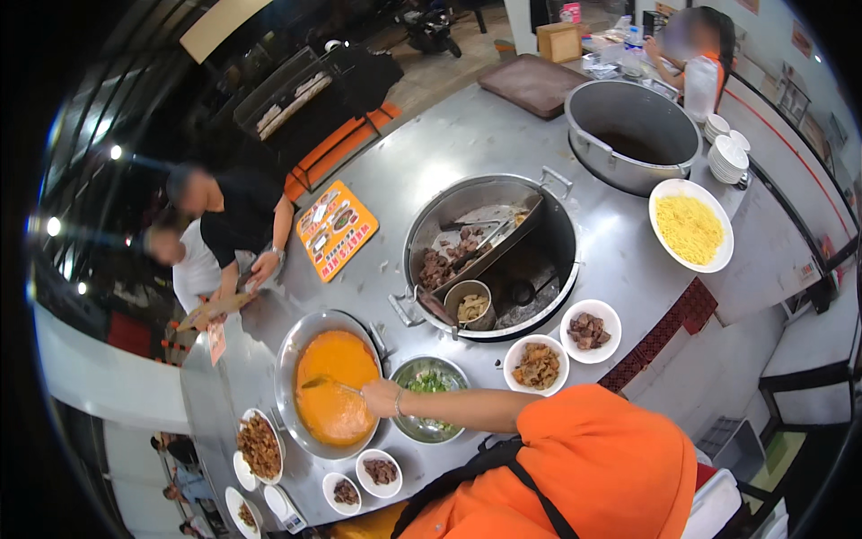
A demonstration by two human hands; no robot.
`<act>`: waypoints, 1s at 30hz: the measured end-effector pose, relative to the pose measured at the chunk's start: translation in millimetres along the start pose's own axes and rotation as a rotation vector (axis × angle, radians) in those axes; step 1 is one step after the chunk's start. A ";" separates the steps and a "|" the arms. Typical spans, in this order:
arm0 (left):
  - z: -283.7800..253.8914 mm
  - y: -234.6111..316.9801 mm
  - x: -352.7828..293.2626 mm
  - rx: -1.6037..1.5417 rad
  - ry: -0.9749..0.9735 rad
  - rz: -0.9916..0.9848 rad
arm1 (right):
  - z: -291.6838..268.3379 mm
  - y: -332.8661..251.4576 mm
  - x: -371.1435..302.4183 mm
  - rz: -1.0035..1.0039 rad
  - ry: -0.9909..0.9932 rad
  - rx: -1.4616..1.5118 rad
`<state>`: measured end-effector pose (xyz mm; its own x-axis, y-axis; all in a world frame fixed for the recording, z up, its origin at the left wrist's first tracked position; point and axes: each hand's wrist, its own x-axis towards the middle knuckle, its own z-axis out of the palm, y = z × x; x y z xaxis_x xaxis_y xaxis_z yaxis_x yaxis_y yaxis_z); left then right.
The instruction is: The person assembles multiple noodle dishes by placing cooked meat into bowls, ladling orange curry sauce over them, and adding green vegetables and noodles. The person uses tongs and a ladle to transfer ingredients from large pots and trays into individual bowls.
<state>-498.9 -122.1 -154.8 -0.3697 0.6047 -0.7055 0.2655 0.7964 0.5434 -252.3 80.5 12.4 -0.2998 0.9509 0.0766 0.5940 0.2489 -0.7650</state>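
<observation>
My right hand, closed round a ladle, reaches in from an orange sleeve over the rim of a wide metal pot. Thick orange sauce fills that pot, and the ladle's head lies at its surface. Under my forearm sits a metal bowl of chopped greens, partly hidden by the arm. Close by, two small white bowls hold dark meat pieces. My left hand is out of view.
A divided round pot holds meat and a metal cup. Beyond are a deep pot, a plate of yellow noodles, white bowls of meat and a brown tray. People stand across the steel counter.
</observation>
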 end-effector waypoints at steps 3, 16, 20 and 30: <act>-1.0 -3.7 4.7 -0.027 0.000 -0.003 | -2.8 -4.1 3.5 0.070 0.074 0.048; -15.7 -45.7 13.5 -0.097 0.016 0.023 | 5.6 2.2 -17.5 0.202 0.086 0.100; -37.9 -83.2 7.3 -0.177 0.096 0.063 | 19.4 -18.8 -6.4 0.063 0.031 0.041; -109.1 -60.6 -33.7 -0.134 0.741 0.472 | 19.3 -16.4 1.2 0.185 -0.040 0.006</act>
<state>-599.6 -192.3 -114.4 -0.7417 0.6683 0.0561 0.4466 0.4297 0.7848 -276.9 74.1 12.7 -0.2153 0.9723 -0.0906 0.6369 0.0695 -0.7678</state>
